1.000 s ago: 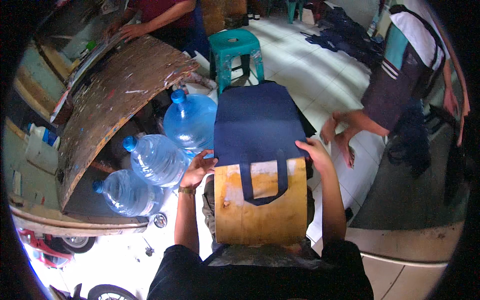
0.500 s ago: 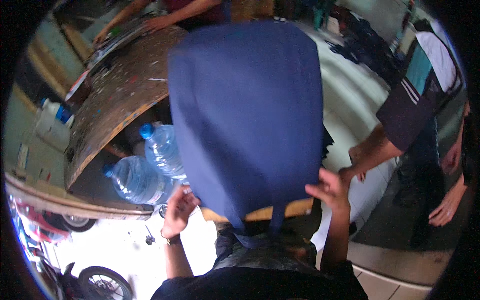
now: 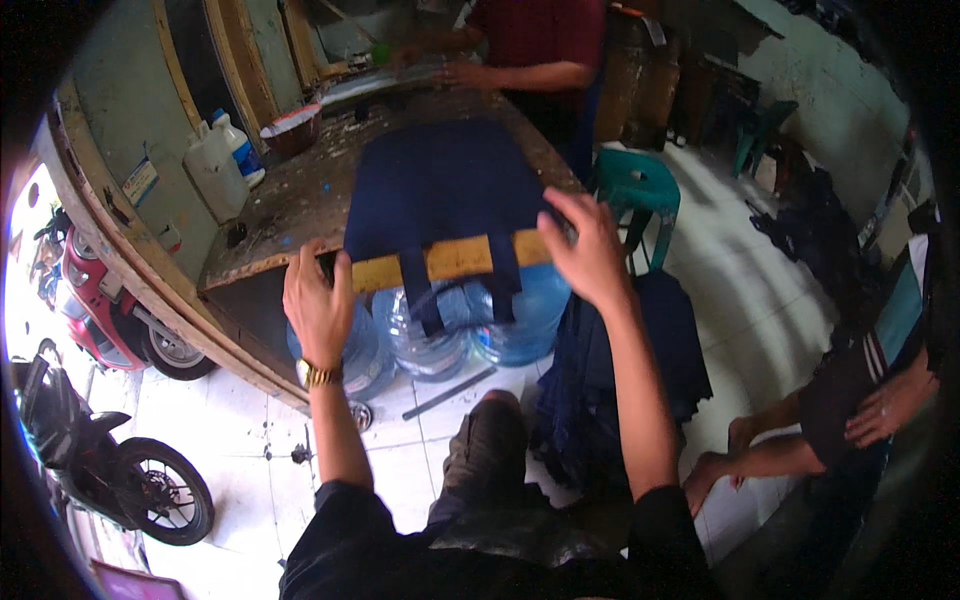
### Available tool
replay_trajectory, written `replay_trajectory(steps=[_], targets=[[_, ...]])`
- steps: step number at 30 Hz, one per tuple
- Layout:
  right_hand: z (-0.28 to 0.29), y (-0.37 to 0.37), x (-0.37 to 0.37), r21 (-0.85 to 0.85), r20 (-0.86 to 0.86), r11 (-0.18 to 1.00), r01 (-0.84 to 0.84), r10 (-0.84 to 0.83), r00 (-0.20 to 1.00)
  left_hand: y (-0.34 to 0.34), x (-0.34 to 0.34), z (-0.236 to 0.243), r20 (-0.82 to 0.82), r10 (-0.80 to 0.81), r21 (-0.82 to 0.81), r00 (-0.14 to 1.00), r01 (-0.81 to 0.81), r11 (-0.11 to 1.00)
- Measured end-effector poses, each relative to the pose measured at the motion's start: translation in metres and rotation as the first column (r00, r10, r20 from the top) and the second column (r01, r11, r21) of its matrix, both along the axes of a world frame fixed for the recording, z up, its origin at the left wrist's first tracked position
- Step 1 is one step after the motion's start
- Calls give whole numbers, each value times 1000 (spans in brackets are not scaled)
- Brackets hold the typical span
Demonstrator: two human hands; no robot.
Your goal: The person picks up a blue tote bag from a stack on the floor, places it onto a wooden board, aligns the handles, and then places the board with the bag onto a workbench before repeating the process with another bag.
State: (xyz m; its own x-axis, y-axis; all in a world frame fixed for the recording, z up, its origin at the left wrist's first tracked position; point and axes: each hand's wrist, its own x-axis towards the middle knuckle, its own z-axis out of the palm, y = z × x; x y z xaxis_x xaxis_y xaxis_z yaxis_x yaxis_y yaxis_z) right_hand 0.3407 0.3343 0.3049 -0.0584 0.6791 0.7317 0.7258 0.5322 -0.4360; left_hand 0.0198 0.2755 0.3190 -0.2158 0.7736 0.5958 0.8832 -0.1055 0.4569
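Note:
A navy cloth bag lies flat on the worn wooden table, its two straps hanging toward me. Across its near end, behind the straps, runs a yellow wooden edge. My left hand is at the left near corner, thumb and fingers apart. At the right near corner is my right hand, fingers spread and slightly bent beside the cloth. Neither hand visibly grips the bag, though the undersides of the fingers are hidden.
Large blue water bottles stand below the table's near edge. Dark cloth is heaped by my right arm, near a green stool. Another person works across the table; someone sits at right. Motorbikes stand at left.
The bag, which was close and large in view, now lies farther off on the table. Both my hands have moved forward with it. More of the table and floor shows.

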Motion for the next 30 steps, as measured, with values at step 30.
replay_trajectory(steps=[30], targets=[[-16,-26,11,22,261,1000,-14,8,965,-30,31,-25,-167,-419,275,893,450,850]])
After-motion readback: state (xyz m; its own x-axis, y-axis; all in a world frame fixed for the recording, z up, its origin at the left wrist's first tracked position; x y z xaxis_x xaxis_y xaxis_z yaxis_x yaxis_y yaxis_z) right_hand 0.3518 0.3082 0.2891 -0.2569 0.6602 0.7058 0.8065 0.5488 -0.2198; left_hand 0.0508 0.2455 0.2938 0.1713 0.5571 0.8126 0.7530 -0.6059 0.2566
